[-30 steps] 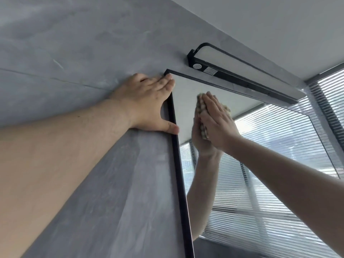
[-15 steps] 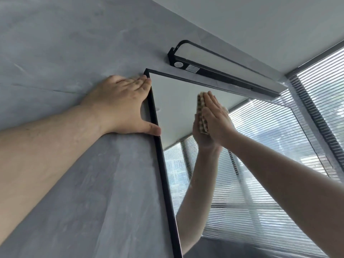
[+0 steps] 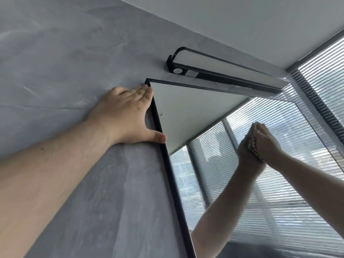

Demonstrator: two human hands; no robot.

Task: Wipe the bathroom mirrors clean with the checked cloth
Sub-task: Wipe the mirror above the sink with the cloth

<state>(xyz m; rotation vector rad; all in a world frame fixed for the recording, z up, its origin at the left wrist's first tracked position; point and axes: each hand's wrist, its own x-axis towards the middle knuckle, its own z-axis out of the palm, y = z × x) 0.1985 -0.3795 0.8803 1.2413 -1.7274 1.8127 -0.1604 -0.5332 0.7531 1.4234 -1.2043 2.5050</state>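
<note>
The checked cloth (image 3: 253,145) sits flat against the glass of the mirror (image 3: 188,116), toward its right side below the wall light (image 3: 223,71), sandwiched under the right hand (image 3: 267,143), whose fingers lie straight and pressed together over it. The left hand (image 3: 126,116) braces on the grey wall (image 3: 65,62) at the mirror's top left corner, fingers together against the black frame (image 3: 163,157) and thumb stretched across it. The wiping step looks under way, and the next stroke likely calls for steady flat pressure carried across the unwiped glass.
</note>
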